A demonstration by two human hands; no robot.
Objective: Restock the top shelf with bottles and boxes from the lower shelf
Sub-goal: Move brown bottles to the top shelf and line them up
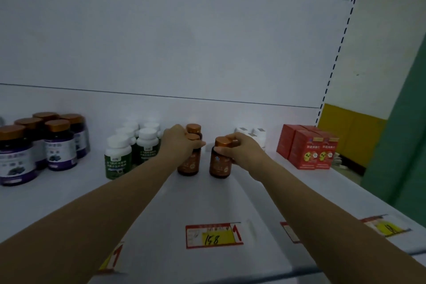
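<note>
Holding each by its cap, the left hand (181, 143) curls round the left amber bottle (189, 165) and the right hand (241, 148) round the right amber bottle (219, 166). Both stand upright on the shelf (207, 200), between white-capped bottles (147, 139) and red boxes (306, 152), likely to form 1 neat row.

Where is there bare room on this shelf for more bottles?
Bare shelf runs along the front, between product rows and price tag. Gaps: between purple-label bottles and green-label bottles; between white boxes and red boxes. Crowded mid-shelf, where left hand and right hand grip the brown bottles.
</note>
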